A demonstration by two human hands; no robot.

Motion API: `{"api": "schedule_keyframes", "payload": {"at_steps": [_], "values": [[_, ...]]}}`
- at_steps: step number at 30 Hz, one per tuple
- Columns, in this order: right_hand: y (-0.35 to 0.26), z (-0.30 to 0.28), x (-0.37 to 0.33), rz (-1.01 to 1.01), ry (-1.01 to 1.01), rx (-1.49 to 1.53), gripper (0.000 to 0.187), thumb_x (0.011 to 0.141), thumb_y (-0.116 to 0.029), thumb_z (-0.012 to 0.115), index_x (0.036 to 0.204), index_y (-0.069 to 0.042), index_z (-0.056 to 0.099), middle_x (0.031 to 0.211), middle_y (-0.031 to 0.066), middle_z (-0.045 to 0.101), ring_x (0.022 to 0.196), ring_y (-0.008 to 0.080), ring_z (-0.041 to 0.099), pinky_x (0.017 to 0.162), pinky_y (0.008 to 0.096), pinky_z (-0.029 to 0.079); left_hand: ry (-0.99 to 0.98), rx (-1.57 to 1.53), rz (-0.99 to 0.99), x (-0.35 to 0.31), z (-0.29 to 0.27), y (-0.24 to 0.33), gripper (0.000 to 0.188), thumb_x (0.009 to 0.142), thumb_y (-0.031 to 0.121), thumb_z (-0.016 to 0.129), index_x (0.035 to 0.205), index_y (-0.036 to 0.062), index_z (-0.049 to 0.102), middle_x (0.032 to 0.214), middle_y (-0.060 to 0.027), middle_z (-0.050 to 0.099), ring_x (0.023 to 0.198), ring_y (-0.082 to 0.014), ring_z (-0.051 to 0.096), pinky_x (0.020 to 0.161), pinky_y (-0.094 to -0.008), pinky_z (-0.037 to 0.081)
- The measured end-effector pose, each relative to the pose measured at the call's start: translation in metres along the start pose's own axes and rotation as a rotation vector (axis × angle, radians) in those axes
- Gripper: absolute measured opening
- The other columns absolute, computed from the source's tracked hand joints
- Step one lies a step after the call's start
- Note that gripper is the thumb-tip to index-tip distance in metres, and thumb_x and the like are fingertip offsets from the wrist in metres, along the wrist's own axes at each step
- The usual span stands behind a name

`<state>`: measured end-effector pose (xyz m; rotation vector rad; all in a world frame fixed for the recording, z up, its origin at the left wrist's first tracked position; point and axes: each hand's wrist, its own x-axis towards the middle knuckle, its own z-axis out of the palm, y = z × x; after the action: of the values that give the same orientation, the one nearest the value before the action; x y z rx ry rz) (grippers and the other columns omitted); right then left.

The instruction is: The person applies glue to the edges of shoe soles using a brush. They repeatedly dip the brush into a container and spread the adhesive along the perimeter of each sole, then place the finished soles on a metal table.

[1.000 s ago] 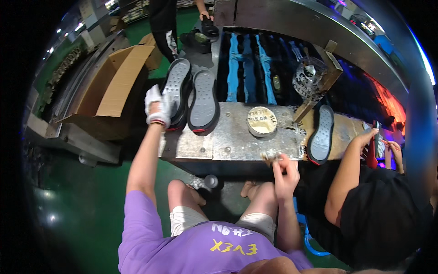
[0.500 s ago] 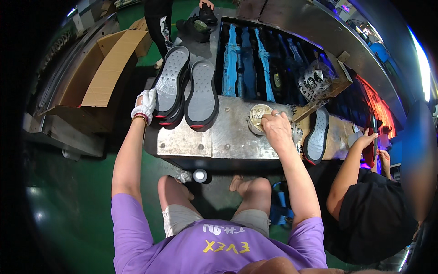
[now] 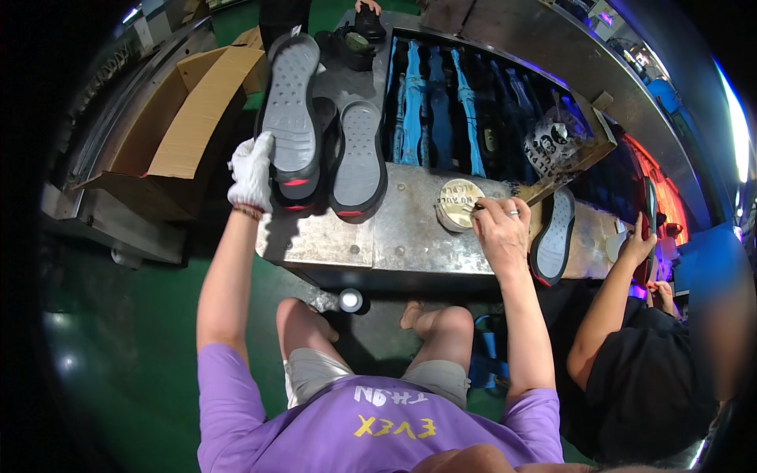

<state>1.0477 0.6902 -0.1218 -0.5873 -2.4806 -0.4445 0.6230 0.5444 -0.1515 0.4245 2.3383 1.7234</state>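
My left hand [image 3: 252, 170], in a white glove, grips the side of a black shoe [image 3: 292, 114] held sole-up, its grey sole facing me, raised over the left end of the metal table [image 3: 402, 240]. A second sole-up shoe [image 3: 359, 158] lies on the table just right of it. My right hand [image 3: 498, 230] holds a thin brush handle [image 3: 520, 195] with its tip at a round open tin [image 3: 460, 203] on the table. Fingers are closed around the handle.
An open cardboard box [image 3: 185, 110] stands left of the table. Behind the table runs a conveyor [image 3: 457, 102] with blue and black strips. A third sole-up shoe [image 3: 554, 236] lies at the right. Another person in black [image 3: 639, 370] works at my right; someone's hand holds a shoe [image 3: 364, 20] at the far end.
My left hand has lifted its shoe higher and farther from me. My right hand moved from the table's front edge up to the tin and stays there.
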Motion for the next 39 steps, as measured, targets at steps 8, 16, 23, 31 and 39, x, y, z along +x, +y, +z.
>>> {"api": "schedule_keyframes", "payload": {"at_steps": [8, 16, 23, 31, 39], "values": [[-0.028, -0.027, -0.028, 0.268, 0.150, 0.073, 0.013, 0.079, -0.015, 0.079, 0.084, -0.011, 0.067, 0.099, 0.0017, 0.071, 0.094, 0.0231, 0.064, 0.104, 0.0468, 0.038, 0.106, -0.511, 0.261, -0.186, 0.005, 0.030, 0.059, 0.088, -0.003, 0.069, 0.141, -0.0009, 0.042, 0.126, -0.0104, 0.063, 0.106, -0.0186, 0.061, 0.098, -0.0337, 0.049], [-0.105, -0.078, -0.024, 0.220, 0.130, 0.355, 0.017, 0.074, -0.013, 0.082, 0.079, -0.011, 0.066, 0.093, 0.0042, 0.071, 0.085, 0.0228, 0.065, 0.105, 0.0487, 0.038, -0.017, -0.722, -0.044, -0.268, 0.002, 0.044, 0.075, 0.090, -0.010, 0.063, 0.154, 0.0047, 0.026, 0.137, -0.0142, 0.054, 0.119, -0.0216, 0.059, 0.104, -0.0380, 0.049], [-0.120, -0.077, -0.020, 0.205, 0.072, 0.389, 0.016, 0.072, -0.013, 0.081, 0.077, -0.010, 0.066, 0.092, 0.0037, 0.071, 0.086, 0.0216, 0.063, 0.104, 0.0495, 0.037, 0.002, -0.492, 0.248, -0.281, 0.008, 0.020, 0.066, 0.087, -0.003, 0.072, 0.141, 0.0015, 0.035, 0.132, -0.0132, 0.058, 0.117, -0.0190, 0.059, 0.105, -0.0363, 0.045], [-0.128, -0.078, -0.014, 0.178, -0.002, 0.364, 0.016, 0.073, -0.014, 0.080, 0.075, -0.009, 0.065, 0.092, 0.0042, 0.070, 0.086, 0.0223, 0.063, 0.102, 0.0498, 0.039, -0.021, -0.406, 0.300, -0.284, 0.010, -0.016, 0.076, 0.087, -0.003, 0.072, 0.148, 0.0025, 0.027, 0.138, -0.0133, 0.052, 0.123, -0.0185, 0.054, 0.108, -0.0360, 0.042], [-0.127, -0.073, -0.016, 0.175, -0.025, 0.263, 0.015, 0.073, -0.014, 0.078, 0.075, -0.007, 0.065, 0.092, 0.0059, 0.071, 0.086, 0.0245, 0.063, 0.099, 0.0487, 0.040, -0.092, -0.423, 0.228, -0.294, 0.009, 0.000, 0.058, 0.089, -0.004, 0.071, 0.138, 0.0033, 0.041, 0.121, -0.0100, 0.064, 0.104, -0.0163, 0.064, 0.094, -0.0323, 0.052]]}}
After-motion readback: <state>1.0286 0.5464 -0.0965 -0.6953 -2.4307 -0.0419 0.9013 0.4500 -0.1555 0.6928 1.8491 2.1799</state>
